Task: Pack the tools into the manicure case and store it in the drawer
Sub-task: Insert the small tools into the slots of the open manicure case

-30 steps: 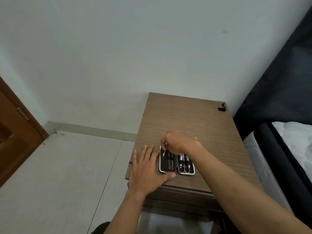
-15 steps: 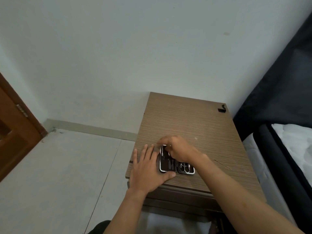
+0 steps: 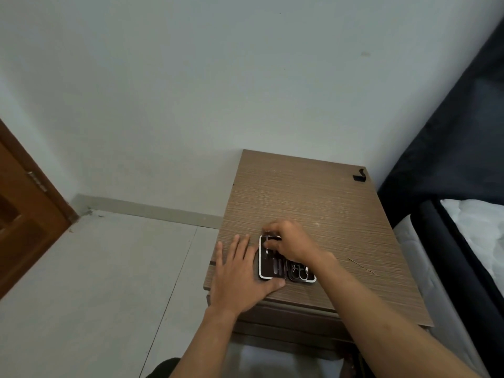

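The manicure case lies open near the front edge of the wooden nightstand. It is dark inside with a silver rim, and several metal tools sit in both halves. My left hand lies flat on the top to the left of the case, thumb against its front edge. My right hand covers the far end of the case, fingertips pinched on a small metal tool at the top of the left half. The tool is mostly hidden by my fingers.
A small black object sits at the nightstand's back right corner. A thin scratch-like line marks the top on the right. A bed stands close on the right, a wooden door at the left, and the drawer front lies below the top.
My right hand has shifted slightly back and right over the case's far end, fingers working at the left half. My left hand has stayed flat beside the case.
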The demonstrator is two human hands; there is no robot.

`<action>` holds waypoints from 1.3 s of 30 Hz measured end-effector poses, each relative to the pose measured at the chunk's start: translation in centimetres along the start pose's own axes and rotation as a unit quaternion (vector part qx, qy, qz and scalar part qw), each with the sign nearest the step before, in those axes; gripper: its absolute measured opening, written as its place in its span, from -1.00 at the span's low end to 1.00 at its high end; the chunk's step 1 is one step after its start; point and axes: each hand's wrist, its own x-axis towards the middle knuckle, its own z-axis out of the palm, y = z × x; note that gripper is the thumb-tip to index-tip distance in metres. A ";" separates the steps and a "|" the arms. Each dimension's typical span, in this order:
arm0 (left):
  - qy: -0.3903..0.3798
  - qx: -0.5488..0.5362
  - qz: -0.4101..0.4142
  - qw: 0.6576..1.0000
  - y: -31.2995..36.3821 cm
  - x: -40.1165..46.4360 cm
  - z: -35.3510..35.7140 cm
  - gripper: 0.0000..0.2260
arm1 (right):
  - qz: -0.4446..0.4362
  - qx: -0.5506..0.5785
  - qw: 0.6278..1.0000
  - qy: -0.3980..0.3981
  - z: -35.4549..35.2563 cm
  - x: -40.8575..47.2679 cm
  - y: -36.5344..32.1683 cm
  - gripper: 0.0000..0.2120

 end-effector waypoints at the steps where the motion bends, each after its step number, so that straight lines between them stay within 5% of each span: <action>1: 0.000 0.003 0.000 1.000 0.0 0.0 0.0 -0.01 | -0.002 -0.001 1.000 0.001 0.0 -0.1 0.1 -0.60; 11: -0.005 0.009 0.000 1.000 0.1 0.0 0.0 0.00 | -0.027 0.016 0.999 0.028 0.1 -1.2 0.2 -0.56; 17: 0.000 0.007 0.003 1.000 0.1 0.0 0.0 0.00 | -0.055 -0.078 0.995 -0.017 0.5 -2.5 0.6 -0.42; 24: 0.003 0.003 0.004 1.000 0.0 0.0 0.1 -0.01 | -0.037 -0.053 0.997 -0.030 0.6 -3.7 0.1 -0.44; 30: 0.000 -0.003 0.003 1.000 -0.2 -0.1 0.1 -0.01 | 0.086 0.064 0.989 0.106 -2.7 -4.9 2.1 -0.67; 34: -0.003 -0.012 0.001 1.000 -0.3 0.0 0.1 0.00 | 0.227 -0.011 0.971 0.076 -5.8 -7.5 5.9 -0.72; 39: -0.005 -0.022 0.005 1.000 -0.2 -0.1 0.1 0.01 | 0.263 -0.098 0.959 0.046 -6.6 -10.8 7.8 -0.91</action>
